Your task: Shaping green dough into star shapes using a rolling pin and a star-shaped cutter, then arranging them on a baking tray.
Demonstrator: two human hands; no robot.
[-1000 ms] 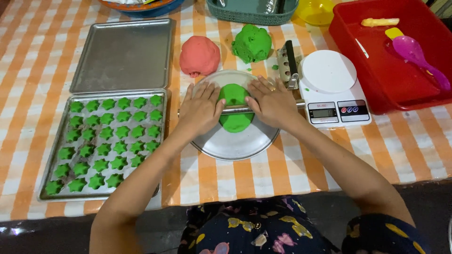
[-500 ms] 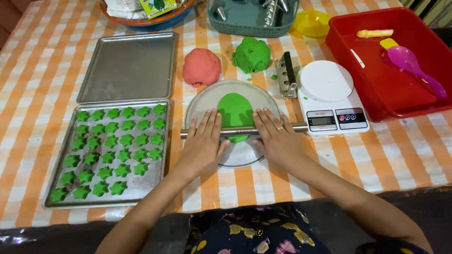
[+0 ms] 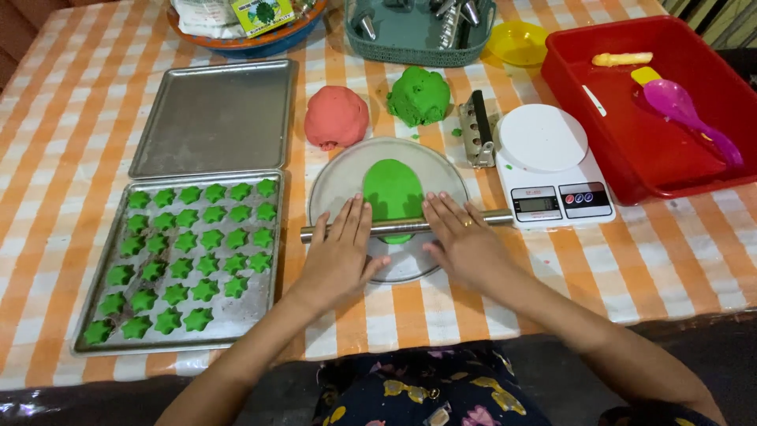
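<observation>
Both hands flat on roller over green dough.
Left hand [image 3: 341, 254] and right hand [image 3: 461, 241]: fingers spread, palms down on metal roller [image 3: 406, 227], not gripping. Roller lies across flattened green dough [image 3: 392, 189] on round plate [image 3: 339, 177], between cookie tray [image 3: 252, 312] and scale [image 3: 552, 170].

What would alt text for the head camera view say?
Two hands, left hand and right hand, press a metal rolling pin across flattened green dough on a round metal plate. A tray of green star shapes sits to the left, a kitchen scale to the right.
</observation>
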